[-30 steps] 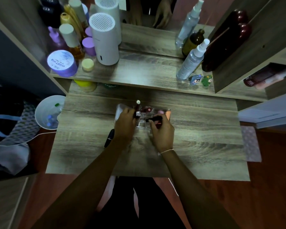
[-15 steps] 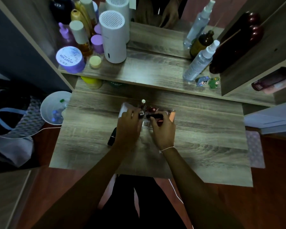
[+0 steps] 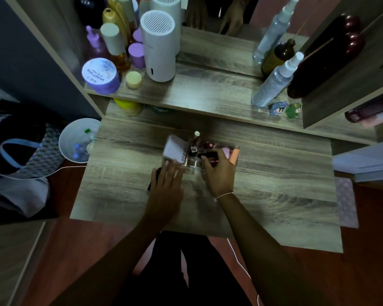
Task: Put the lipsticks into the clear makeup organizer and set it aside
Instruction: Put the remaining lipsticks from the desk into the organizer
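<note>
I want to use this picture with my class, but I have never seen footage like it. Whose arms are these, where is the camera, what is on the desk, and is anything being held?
No machine here: the arms belong to a person wearing a wide-angle camera on the head, looking down at their own hands. The only current picture is this head view. On the wooden desk stands a clear makeup organizer with a few items already upright in it. The right hand holds a dark lipstick over the organizer. The left hand is spread open beside it, above another dark tube lying on the desk; whether it touches the tube is unclear. Behind, a shelf carries bottles and jars in front of a mirror.
</note>
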Available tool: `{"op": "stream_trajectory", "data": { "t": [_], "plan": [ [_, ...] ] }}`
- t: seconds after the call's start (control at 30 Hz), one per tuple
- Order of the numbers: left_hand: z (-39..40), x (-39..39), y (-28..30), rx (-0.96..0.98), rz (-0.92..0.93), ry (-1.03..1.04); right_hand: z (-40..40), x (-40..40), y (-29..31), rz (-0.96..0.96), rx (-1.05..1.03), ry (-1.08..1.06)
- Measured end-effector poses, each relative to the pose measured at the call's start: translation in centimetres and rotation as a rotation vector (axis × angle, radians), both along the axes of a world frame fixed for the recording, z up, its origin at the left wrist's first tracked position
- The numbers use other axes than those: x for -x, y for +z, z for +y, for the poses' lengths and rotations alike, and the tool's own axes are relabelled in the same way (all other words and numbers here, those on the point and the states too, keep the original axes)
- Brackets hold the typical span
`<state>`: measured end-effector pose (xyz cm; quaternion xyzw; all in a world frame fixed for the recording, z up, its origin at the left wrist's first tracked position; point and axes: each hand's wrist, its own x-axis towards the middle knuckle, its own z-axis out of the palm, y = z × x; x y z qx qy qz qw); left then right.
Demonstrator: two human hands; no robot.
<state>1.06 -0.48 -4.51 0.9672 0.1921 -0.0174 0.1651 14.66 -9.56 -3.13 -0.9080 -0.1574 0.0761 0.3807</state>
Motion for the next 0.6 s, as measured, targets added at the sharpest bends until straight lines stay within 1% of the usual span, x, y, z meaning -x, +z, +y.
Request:
{"op": "stream_trajectory", "data": {
  "t": [0.1, 0.23, 0.3, 0.4, 0.5, 0.6],
  "plan": [
    [0.2, 0.8, -0.3, 0.022, 0.018, 0.052, 0.0, -0.1, -0.2, 0.041, -0.003, -0.010],
    [0.5, 2.0, -0.6, 0.068, -0.010, 0.113, -0.1, -0.1, 0.0, -0.017, -0.056, 0.004],
    [0.7, 2.7, -0.9, 0.088, -0.027, 0.154, -0.4, -0.3, 0.1, 0.011, -0.050, 0.012],
    [1.7, 3.4, -1.4, 0.120, -0.051, 0.281, -1.2, -0.1, 0.3, 0.078, -0.063, -0.015],
    [2.9, 3.5, -1.6, 0.205, -0.092, 0.436, -2.5, 1.1, -0.1, 0.049, -0.060, -0.083],
    [3.5, 3.1, -1.6, 0.235, -0.092, 0.482, -3.5, 2.4, -1.1, 0.048, -0.035, -0.135]
  ]
}}
